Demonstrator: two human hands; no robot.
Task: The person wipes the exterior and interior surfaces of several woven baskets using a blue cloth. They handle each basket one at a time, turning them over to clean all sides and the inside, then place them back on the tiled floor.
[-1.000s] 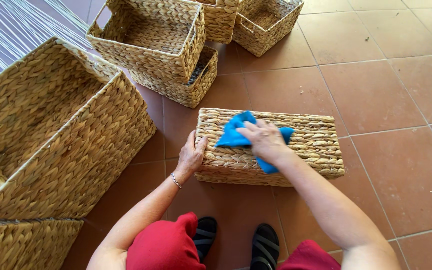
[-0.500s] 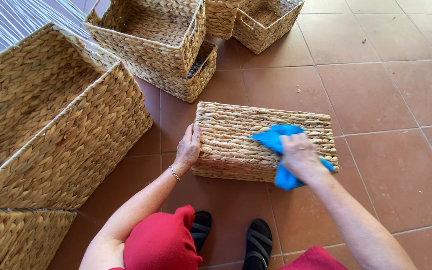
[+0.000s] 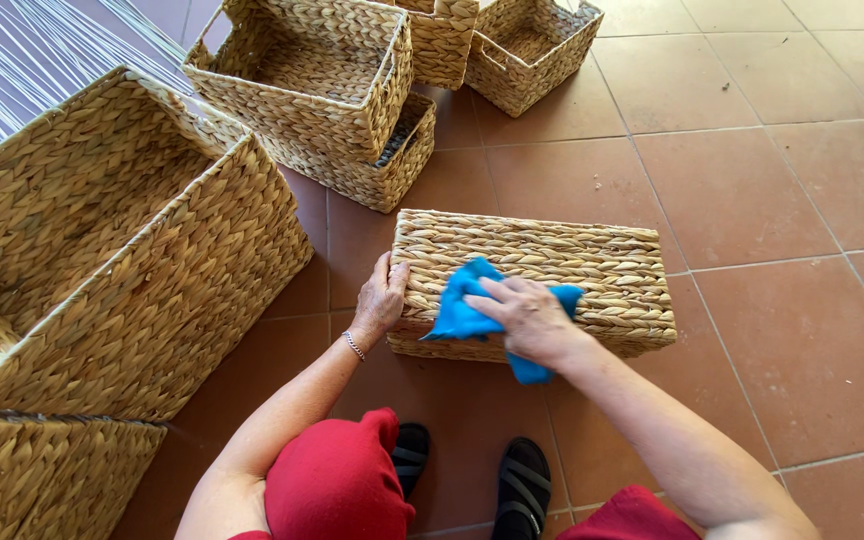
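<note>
Around the work stand several woven baskets on a terracotta tile floor (image 3: 812, 330). A large basket (image 3: 122, 260) lies tipped on its side at the left, its open mouth facing up and left, with another woven piece (image 3: 42, 475) below it at the frame's corner. Farther back, an open basket (image 3: 312, 70) sits nested on a lower one (image 3: 377, 165); something dark shows in the gap of the lower one, too small to tell what. Two smaller baskets (image 3: 532, 45) stand behind, apparently empty. Nothing stands between the person and the work.

The upturned rectangular basket (image 3: 592, 275) lies just in front of the person's black sandals (image 3: 522, 485), its flat woven base facing up and its long axis running left to right, slightly slanted across the tile lines. The left hand (image 3: 382, 295) braces its left end, fingers wrapped over the edge, a thin bracelet at the wrist. The right hand (image 3: 527, 315) presses flat on a blue cloth (image 3: 462, 310) spread on the basket's top near its front edge; part of the cloth hangs over the front. That grip is a loose press on the cloth, fingers partly spread.
</note>
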